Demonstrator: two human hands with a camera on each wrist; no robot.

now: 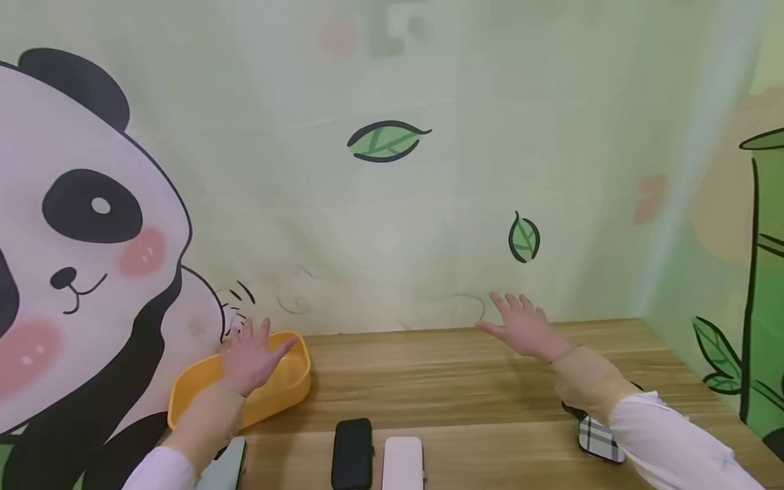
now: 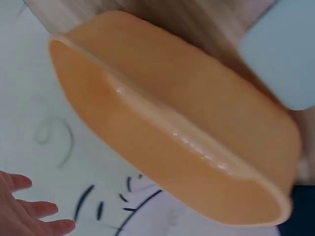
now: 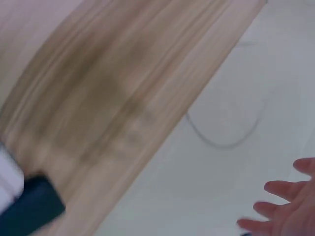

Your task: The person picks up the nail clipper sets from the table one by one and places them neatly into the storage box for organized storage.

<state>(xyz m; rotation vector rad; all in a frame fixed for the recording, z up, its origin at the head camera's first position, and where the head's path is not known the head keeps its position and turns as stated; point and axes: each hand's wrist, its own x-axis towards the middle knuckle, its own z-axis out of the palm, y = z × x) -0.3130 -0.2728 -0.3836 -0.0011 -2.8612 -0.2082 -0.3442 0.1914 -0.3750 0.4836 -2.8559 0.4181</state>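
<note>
My left hand [image 1: 250, 359] is held with spread fingers above a yellow plastic basin [image 1: 278, 395] at the table's back left, and it holds nothing. The left wrist view shows the basin [image 2: 197, 98] from above its long side, its visible inside bare, with the left fingertips [image 2: 42, 209] apart from it. On the right, my right hand [image 1: 523, 327] hovers over the back of the table, fingers spread and nothing in them. In the right wrist view its fingers [image 3: 285, 189] stand out before the pale wall.
At the table's front lie a black case [image 1: 352, 452], a white case [image 1: 403, 463] and a pale blue-grey flat item [image 1: 226, 469]. A plaid-patterned item [image 1: 597, 439] is partly hidden under the right forearm. A wall [image 1: 429, 224] printed with a panda and leaves stands behind.
</note>
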